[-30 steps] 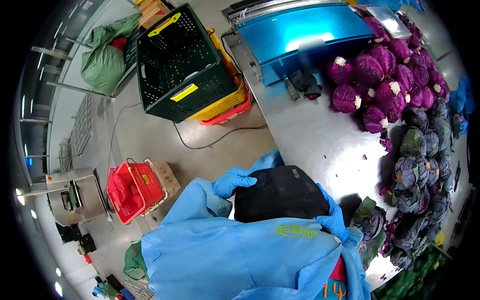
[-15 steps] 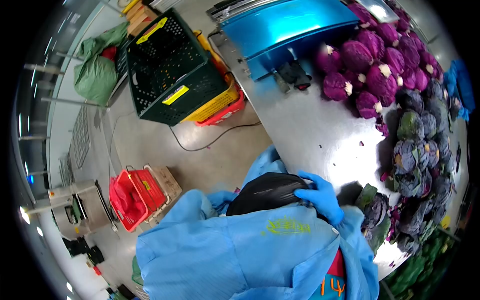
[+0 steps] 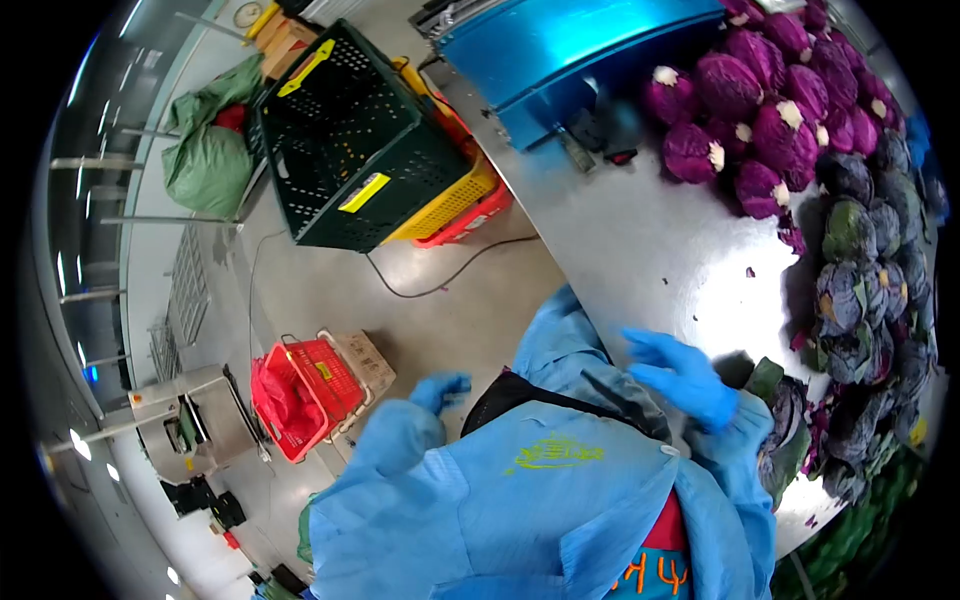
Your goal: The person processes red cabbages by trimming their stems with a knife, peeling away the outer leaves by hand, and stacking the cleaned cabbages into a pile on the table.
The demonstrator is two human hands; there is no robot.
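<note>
Both my hands wear blue gloves. My left hand (image 3: 440,392) is at the left side of my body, above the floor; its fingers are blurred and their hold is unclear. My right hand (image 3: 682,375) hangs over the near edge of the metal table (image 3: 640,255), fingers spread and holding nothing. Between the hands, a black cloth item (image 3: 540,392) lies against my blue smock (image 3: 480,480). Right of my right hand sits a dark cabbage with outer leaves (image 3: 785,420).
Peeled purple cabbages (image 3: 728,88) and unpeeled dark ones (image 3: 848,300) are heaped along the table. A blue machine (image 3: 580,60) stands at its far end. On the floor are stacked crates (image 3: 350,150), a red basket (image 3: 310,395) and a cable (image 3: 430,290).
My hands have moved apart, and my right hand has let go of the black item, which now looks flatter and lower. The whole view has shifted slightly.
</note>
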